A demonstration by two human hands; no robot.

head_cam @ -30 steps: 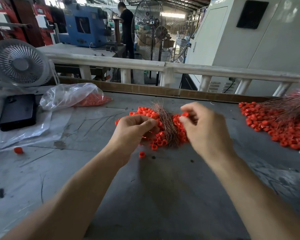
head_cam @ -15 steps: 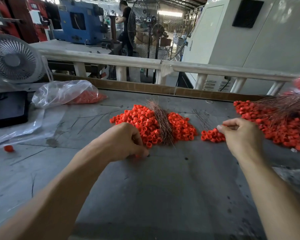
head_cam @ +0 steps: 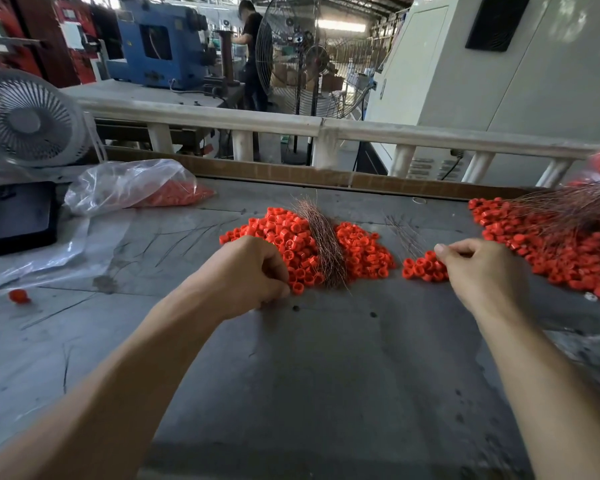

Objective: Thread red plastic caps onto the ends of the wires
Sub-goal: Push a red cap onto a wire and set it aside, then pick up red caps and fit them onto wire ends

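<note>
Right hand (head_cam: pixel 478 268) grip touching small cap cluster (head_cam: pixel 421 268).

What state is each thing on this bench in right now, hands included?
Left hand: fingers curled at the near edge of the middle cap pile.
Right hand: fingers curled beside the small cap cluster.
Wire bundle: lying loose across the middle pile.
Plastic bag: lying on its side, caps inside.
Lone cap: apart, at left.

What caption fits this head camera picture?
Left hand picks at the red cap pile by the wire bundle; right hand sets down capped wires.
</note>
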